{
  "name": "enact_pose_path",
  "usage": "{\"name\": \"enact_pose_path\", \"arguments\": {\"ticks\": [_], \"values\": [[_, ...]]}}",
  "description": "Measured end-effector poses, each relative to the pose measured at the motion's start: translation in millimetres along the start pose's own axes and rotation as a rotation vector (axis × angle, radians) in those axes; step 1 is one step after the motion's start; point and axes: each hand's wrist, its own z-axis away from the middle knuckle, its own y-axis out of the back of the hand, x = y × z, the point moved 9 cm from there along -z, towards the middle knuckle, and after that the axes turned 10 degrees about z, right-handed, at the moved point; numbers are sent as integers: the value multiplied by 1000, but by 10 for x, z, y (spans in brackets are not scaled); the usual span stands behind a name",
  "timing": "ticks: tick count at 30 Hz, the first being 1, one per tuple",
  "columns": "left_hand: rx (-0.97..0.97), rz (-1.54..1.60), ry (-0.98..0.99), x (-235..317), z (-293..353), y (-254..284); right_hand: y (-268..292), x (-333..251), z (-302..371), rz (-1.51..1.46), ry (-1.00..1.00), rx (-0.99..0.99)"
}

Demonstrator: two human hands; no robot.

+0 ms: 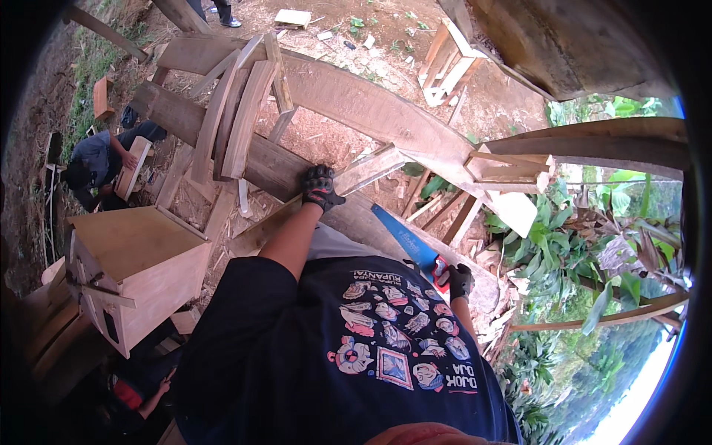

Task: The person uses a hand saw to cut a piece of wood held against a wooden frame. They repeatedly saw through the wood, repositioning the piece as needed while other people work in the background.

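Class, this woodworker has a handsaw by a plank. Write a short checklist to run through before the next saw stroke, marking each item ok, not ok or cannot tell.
1. Both hands gloved: ok. The left hand and the right hand both wear dark gloves.
2. Plank steadied: ok, the left hand presses on it.
3. Grip on the saw: ok, the right hand holds the red handle.
4. Left hand away from the blue blade: ok, apart.
5. Cut line marked: cannot tell.
6. Other person away from the saw: ok, crouched well off to the left.
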Motion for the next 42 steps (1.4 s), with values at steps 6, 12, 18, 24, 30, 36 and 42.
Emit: {"name": "enact_pose_path", "arguments": {"ticks": [6, 12, 18, 24, 30, 36, 42], "values": [[-20, 84, -5, 115, 222, 23, 134, -540, 344, 298, 46, -43], [7, -66, -312, 736, 576, 513, 777, -2262, 1225, 58, 915, 468], [-61, -229, -512, 1522, 1134, 867, 1394, -3722, 1881, 31, 1325, 262], [-217, -143, -516, 1795, 1486, 1102, 1258, -3722, 1606, 194, 1217, -220], [-384, -98, -488, 1996, 1633, 1212, 1273, -3389, 1660, -60, 1373, 136], [-412, -127, -524, 2129, 1612, 1221, 1746, -3277, 1912, -249, 1179, 352], [-418, -146, -517, 1948, 1693, 1209, 2459, -2423, 1122, -724, 588, 443]]}}
